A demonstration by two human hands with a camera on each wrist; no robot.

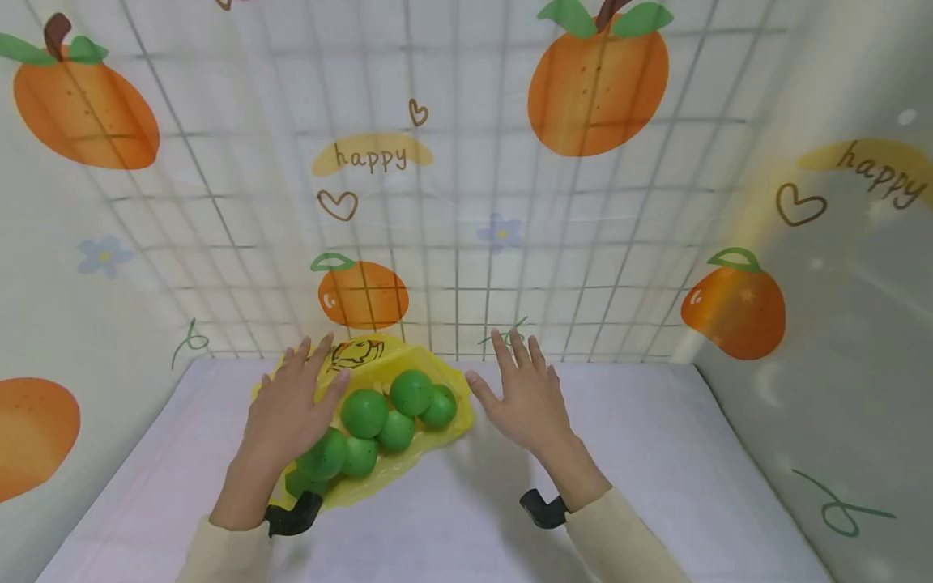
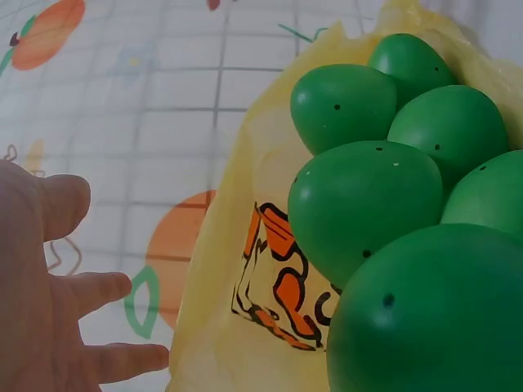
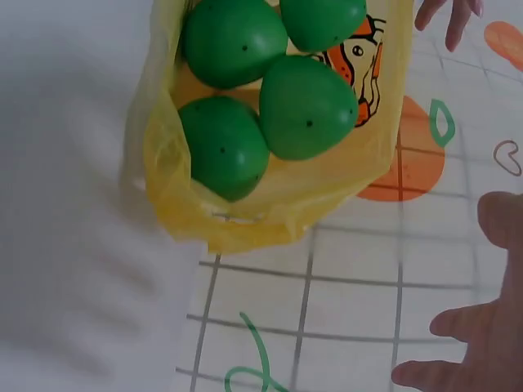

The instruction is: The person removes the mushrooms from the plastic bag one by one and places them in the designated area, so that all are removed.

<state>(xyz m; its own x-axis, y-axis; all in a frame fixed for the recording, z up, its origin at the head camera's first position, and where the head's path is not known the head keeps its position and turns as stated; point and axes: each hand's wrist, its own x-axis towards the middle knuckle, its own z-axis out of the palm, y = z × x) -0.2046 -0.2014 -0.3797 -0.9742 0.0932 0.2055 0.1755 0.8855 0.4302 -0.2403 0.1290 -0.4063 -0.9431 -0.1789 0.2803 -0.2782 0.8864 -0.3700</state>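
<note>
A yellow plastic bag [image 1: 411,356] lies on the table with several round green balls [image 1: 364,414] resting on or in it; I cannot tell which. Small black dots mark the balls, seen close in the left wrist view, where an orange and black print [image 2: 282,286] shows on the bag. My left hand [image 1: 287,413] is held over the bag's left side, its fingers extended and holding nothing. To the right of the bag, my right hand [image 1: 528,405] hovers with fingers spread, apart from the bag in the right wrist view. Part of the bag's left side is hidden behind the left hand.
The white table [image 1: 619,453] extends to both sides of the bag. Behind it hangs a pale sheet [image 1: 452,194] printed with oranges and hearts, with a wire grid visible through it. Grey-white sheeting [image 1: 838,340] borders the right side. Black wrist mounts [image 1: 295,516] sit at both wrists.
</note>
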